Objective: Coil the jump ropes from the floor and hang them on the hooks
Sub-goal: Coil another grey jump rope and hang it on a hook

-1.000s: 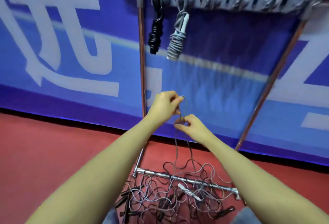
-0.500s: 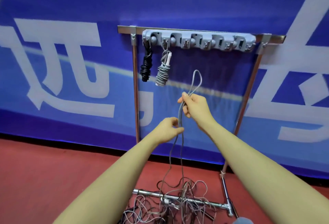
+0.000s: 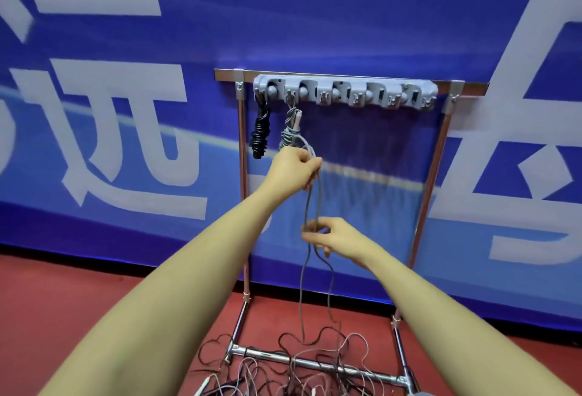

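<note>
My left hand (image 3: 294,170) is raised in front of the rack and closed on the top loop of a grey jump rope (image 3: 315,203). Lower down, my right hand (image 3: 333,236) pinches the same rope's two strands, which trail to a tangle of jump ropes (image 3: 302,367) on the floor. A grey hook rail (image 3: 346,93) runs along the rack's top bar. A coiled black rope (image 3: 260,131) hangs on its first hook and a coiled grey rope (image 3: 290,131) on the second, just above my left hand.
The chrome rack (image 3: 430,181) stands on a red floor (image 3: 78,301) against a blue banner with white characters. Its base bar (image 3: 315,362) lies across the rope tangle. The remaining hooks to the right hold nothing.
My left hand rose to take the rope's top loop, and my right hand dropped from the loop to the strands below. The view tilted up and the rack looks farther off.
</note>
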The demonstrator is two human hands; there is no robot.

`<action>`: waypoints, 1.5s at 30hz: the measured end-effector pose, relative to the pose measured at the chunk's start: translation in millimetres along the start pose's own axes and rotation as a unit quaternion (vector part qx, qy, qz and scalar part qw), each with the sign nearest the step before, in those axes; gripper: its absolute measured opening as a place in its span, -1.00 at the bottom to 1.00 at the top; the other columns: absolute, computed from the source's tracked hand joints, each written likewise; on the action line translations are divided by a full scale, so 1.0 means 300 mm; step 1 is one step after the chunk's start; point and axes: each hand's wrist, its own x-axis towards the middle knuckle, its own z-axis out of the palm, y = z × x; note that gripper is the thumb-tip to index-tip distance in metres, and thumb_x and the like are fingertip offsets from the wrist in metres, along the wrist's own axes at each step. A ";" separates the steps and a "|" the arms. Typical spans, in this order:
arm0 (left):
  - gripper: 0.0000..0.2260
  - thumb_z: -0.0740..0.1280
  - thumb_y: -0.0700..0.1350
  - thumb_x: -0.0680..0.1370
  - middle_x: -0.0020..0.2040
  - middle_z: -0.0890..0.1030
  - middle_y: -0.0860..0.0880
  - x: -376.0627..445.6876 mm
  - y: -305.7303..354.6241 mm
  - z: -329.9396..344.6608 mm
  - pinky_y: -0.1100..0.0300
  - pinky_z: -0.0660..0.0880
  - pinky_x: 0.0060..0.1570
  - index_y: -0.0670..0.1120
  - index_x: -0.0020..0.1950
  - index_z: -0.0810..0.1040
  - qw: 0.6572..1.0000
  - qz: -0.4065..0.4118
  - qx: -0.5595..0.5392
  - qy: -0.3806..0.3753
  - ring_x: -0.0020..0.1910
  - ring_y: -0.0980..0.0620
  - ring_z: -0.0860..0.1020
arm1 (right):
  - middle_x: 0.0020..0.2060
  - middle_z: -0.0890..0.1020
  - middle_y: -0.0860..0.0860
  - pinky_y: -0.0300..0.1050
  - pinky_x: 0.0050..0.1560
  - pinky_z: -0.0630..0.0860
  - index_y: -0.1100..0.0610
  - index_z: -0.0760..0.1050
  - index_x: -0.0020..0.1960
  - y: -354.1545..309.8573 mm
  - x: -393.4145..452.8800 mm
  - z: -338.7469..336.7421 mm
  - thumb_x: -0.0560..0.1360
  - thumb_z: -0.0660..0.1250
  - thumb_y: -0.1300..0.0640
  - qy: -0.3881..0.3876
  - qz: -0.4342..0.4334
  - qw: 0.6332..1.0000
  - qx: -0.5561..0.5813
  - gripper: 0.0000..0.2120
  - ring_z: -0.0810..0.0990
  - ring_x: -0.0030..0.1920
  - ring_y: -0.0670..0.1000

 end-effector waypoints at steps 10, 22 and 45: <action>-0.81 0.15 -0.14 0.61 -0.17 0.51 -0.14 -0.049 -0.007 -0.035 0.18 0.41 -0.35 -0.19 -0.08 0.49 0.995 -0.081 -0.052 0.005 -0.44 0.03 0.50 | -0.52 0.50 0.02 -0.27 -0.45 0.39 0.16 0.54 -0.28 -0.099 0.061 -0.014 0.60 0.24 0.16 0.148 -0.058 0.982 0.097 -0.71 0.43 -0.58 -0.12; -0.79 0.33 -0.06 0.55 -0.35 0.46 -0.03 -0.143 -0.134 0.060 0.25 0.37 -0.41 -0.20 -0.12 0.52 0.990 -0.044 0.006 -0.137 -0.37 0.03 0.40 | -0.42 0.44 0.09 -0.29 -0.52 0.37 0.26 0.52 -0.19 -0.231 0.083 -0.135 0.62 0.19 0.19 0.165 -0.080 0.909 0.373 -0.73 0.41 -0.55 -0.10; -0.84 0.14 -0.23 0.58 -0.27 0.49 -0.10 -0.051 -0.021 0.012 0.22 0.28 -0.45 -0.19 -0.08 0.50 0.993 -0.100 -0.050 -0.045 -0.43 -0.02 0.40 | -0.45 0.50 0.05 -0.28 -0.48 0.39 0.21 0.52 -0.24 -0.110 0.044 -0.086 0.61 0.16 0.25 0.188 -0.071 0.973 0.112 -0.72 0.43 -0.57 -0.16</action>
